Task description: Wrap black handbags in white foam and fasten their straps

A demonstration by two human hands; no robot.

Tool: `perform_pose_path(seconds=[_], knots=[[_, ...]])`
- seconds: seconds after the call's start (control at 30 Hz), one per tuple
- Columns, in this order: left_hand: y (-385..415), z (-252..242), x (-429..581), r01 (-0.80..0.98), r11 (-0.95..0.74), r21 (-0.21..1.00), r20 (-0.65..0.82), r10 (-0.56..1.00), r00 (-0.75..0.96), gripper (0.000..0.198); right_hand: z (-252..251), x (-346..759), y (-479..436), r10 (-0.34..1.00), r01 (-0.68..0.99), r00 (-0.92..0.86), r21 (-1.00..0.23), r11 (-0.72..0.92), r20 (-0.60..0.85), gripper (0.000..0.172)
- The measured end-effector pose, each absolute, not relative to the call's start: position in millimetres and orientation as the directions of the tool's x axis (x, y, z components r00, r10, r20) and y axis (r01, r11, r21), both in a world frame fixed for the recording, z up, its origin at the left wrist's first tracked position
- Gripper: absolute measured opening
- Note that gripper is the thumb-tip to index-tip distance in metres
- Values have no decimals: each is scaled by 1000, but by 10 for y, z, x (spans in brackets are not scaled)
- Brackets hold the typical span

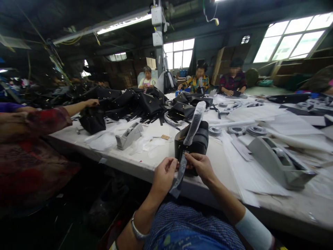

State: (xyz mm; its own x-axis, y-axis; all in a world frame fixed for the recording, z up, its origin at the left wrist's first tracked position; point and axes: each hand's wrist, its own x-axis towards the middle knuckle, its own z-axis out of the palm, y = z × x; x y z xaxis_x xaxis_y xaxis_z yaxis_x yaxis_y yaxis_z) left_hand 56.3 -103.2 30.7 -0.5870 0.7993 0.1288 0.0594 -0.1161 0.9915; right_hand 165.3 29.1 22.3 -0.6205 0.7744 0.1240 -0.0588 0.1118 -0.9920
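Observation:
A black bag (201, 139) stands at the near edge of the white table (153, 158). A strap wrapped in clear plastic (195, 121) rises over the bag's front, and its lower part hangs past the table edge. My left hand (165, 172) pinches at the left side of the wrapped strap, thumb and forefinger together. From the right, my right hand (201, 166) grips the strap between thumb and fingers, just in front of the bag. The fingertips of both hands are close together, with the strap between them.
Grey tape dispensers stand left (130, 135) and right (282, 161) of the bag. Black bags (145, 104) are heaped behind. White sheets (275, 121) and coiled straps (236, 130) lie to the right. A person's arm (78, 107) reaches in from the left; other people sit across the table.

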Motion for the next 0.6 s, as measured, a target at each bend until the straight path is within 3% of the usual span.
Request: perform_pose_path(seconds=[0.17, 0.4, 0.5, 0.6], knots=[[-732, 278, 654, -143, -76, 987, -7, 861, -509, 43, 164, 1622, 286, 794, -66, -585, -986, 153, 162, 46], [-734, 170, 745, -225, 15, 974, -129, 855, -502, 53, 132, 1712, 208, 804, -38, -553, -970, 239, 220, 43], [-712, 98, 744, -224, -2, 975, -130, 807, -576, 51, 125, 1869, 318, 878, -14, -391, -956, 294, 276, 45], [-676, 34, 770, -232, -46, 972, -112, 774, -623, 47, 48, 2022, 516, 909, 15, -144, -917, 398, 392, 35]])
